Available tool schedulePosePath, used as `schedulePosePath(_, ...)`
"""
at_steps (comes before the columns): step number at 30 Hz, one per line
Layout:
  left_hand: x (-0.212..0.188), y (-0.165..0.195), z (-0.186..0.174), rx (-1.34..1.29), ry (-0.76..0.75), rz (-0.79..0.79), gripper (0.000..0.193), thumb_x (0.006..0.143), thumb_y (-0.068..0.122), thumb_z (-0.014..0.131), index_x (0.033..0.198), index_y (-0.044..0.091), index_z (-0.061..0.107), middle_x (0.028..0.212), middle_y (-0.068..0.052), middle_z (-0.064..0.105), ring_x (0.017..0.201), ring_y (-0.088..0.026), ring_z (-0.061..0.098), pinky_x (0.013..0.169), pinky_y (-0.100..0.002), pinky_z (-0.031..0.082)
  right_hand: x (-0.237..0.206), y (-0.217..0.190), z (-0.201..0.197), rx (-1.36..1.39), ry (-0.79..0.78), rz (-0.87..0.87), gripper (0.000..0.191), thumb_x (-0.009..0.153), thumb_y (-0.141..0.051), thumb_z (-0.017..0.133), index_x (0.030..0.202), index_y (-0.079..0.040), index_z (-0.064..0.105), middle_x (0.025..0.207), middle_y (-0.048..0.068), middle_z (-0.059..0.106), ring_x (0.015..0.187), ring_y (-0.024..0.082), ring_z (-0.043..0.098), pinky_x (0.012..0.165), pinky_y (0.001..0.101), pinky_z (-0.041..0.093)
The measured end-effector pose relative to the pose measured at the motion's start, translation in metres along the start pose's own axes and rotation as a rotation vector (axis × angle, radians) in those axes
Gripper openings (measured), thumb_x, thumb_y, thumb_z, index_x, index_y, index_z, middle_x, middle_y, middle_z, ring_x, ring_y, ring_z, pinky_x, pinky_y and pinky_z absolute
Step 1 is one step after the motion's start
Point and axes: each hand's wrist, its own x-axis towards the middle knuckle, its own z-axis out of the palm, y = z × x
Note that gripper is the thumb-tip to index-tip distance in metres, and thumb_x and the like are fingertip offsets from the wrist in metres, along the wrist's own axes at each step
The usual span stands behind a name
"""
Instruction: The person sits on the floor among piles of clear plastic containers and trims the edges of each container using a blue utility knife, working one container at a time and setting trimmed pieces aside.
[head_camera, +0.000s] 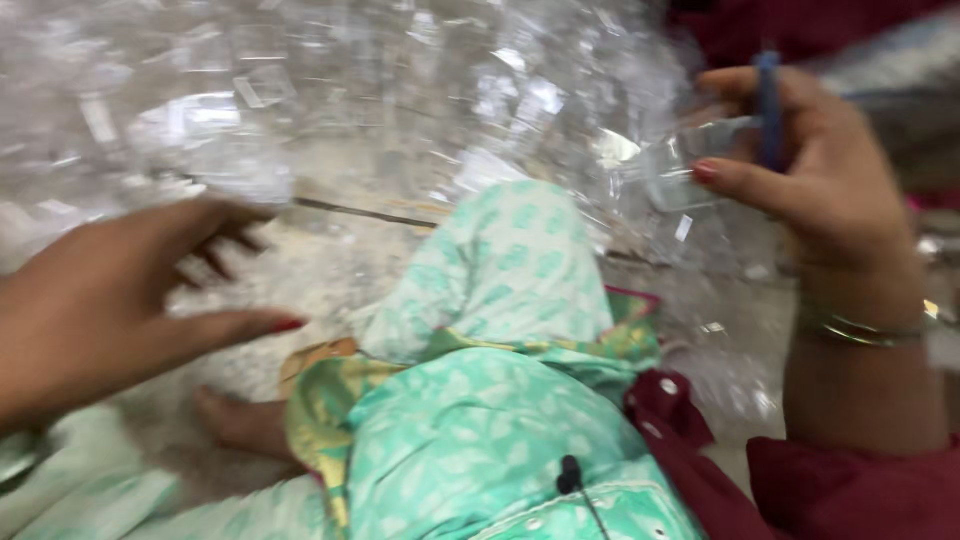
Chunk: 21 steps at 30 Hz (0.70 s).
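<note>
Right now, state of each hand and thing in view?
left hand: open, fingers spread, empty, reaching toward the clear plastic pile
right hand: closed on a blue tool and a clear plastic piece
blue tool: upright in the grip, type unclear from blur
clear plastic pile: loose, heaped on the floor
bangles: on the right wrist

Mint-green leaf-printed trousers (500, 400), maroon sleeve (850, 490), blue pen (769, 100), clear glinting plastic pieces (330, 90), red-painted fingernails (705, 171)
</note>
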Motion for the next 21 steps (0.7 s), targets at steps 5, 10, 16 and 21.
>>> schedulePosePath(5,0.001,-0.074,0.053,-0.080,-0.074,0.047,0.092,0.063,0.039,0.098,0.145,0.018,0.061,0.116,-0.003,0.074,0.090,-0.020,0.071,0.079,-0.037,0.063,-0.087,0.034,-0.062,-0.241,0.256,-0.039,0.068,0.079,-0.006,0.082,0.140,-0.002,0.055,0.116,-0.003,0.066,0.071,-0.002,0.048,0.061,0.0150,0.039)
schedulePosePath(10,0.007,-0.166,0.098,-0.056,-0.121,-0.058,0.101,0.062,0.029,0.102,0.152,0.019,0.057,0.119,-0.008,0.073,0.078,-0.021,0.071,0.071,-0.037,0.064,-0.167,0.068,-0.072,-0.446,0.313,0.204,0.058,0.078,-0.008,0.086,0.130,0.001,0.060,0.060,-0.006,0.037,0.049,0.001,0.032,0.045,0.0204,0.026)
schedulePosePath(16,0.016,-0.224,0.131,-0.139,-0.067,-0.039,0.103,0.062,0.023,0.099,0.156,0.017,0.056,0.119,-0.014,0.072,0.069,-0.024,0.068,0.061,-0.040,0.063,-0.225,0.079,-0.087,-0.728,0.301,0.388,0.068,0.070,-0.016,0.094,0.130,-0.001,0.065,0.061,0.001,0.042,0.051,0.007,0.032,0.045,0.0272,0.024)
schedulePosePath(21,0.016,-0.219,0.131,-0.143,-0.072,-0.018,0.098,0.066,0.024,0.098,0.155,0.018,0.056,0.118,-0.012,0.072,0.070,-0.024,0.068,0.063,-0.039,0.064,-0.231,0.099,-0.088,-0.727,0.247,0.491,0.075,0.061,-0.029,0.092,0.128,-0.009,0.065,0.090,0.002,0.064,0.065,0.013,0.050,0.055,0.0309,0.045)
